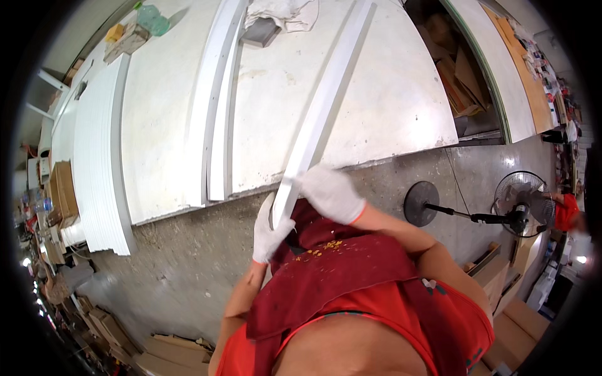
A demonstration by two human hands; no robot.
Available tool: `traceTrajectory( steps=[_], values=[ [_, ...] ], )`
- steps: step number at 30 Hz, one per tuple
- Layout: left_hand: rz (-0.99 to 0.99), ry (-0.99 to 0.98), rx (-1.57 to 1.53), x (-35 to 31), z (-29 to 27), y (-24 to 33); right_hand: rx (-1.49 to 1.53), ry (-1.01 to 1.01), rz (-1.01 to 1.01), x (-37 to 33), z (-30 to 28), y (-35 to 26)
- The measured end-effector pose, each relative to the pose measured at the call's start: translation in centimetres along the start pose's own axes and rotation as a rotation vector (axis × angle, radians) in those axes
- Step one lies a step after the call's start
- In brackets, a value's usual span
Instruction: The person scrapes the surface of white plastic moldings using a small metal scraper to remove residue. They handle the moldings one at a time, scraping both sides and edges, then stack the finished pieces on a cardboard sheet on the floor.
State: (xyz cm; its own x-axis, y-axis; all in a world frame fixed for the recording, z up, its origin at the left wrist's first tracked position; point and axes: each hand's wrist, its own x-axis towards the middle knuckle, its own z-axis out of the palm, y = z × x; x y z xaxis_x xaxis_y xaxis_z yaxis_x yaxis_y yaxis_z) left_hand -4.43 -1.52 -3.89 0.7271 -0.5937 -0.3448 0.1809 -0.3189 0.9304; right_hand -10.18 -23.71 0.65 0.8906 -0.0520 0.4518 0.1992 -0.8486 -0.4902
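Head view: one bar [323, 100], white, long, straight and narrow, with flat faces and crisp edges. Its upper face was bright and plain, and grey shadow bands lay along its sides. It ran slantwise over the table [163, 125], far end to the right, near end jutting past the near edge toward a dark red apron [357, 266]. Whether its middle rested on the table could not be told.

Left hand [269, 235], white-gloved: fingers closed about the bar's near end, thumb on the right side. Right hand [331, 194], white-gloved and blurred: placed against the bar's right side, just beyond the left; whether its fingers gripped or only rested could not be told.

Also on the table: two bars [205, 113], white, side by side, left of the held one; a stack [99, 150] of white strips at far left, ribbed in look, overhanging the near edge; a grey block [261, 31] touching a whitish cloth [301, 14] on the far side; a greenish bottle [152, 20], far left.

On the apron: scattered yellow bits [321, 249]. Right, on the grey floor [376, 178]: a fan [519, 200], dark, with a round base.
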Motion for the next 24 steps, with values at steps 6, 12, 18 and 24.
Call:
traceTrajectory(
  steps=[6, 12, 18, 24],
  values=[
    [0.036, 0.272, 0.314, -0.9, 3.5, -1.3, 0.091, -0.23, -0.025, -0.7, 4.2, 0.6],
    [-0.008, 0.389, 0.232, -1.6, 5.0, -2.1, -0.281, -0.329, 0.023, 3.6, -0.1, 14.0],
    [-0.261, 0.4, 0.134, -2.2, 5.1, -1.6, -0.569, 0.029, 0.444, 14.1, -6.3, 36.0],
    [-0.274, 0.425, 0.049, -1.8, 5.6, -1.5, -0.685, 0.123, 0.688, 23.1, -13.2, 55.6]
  ],
)
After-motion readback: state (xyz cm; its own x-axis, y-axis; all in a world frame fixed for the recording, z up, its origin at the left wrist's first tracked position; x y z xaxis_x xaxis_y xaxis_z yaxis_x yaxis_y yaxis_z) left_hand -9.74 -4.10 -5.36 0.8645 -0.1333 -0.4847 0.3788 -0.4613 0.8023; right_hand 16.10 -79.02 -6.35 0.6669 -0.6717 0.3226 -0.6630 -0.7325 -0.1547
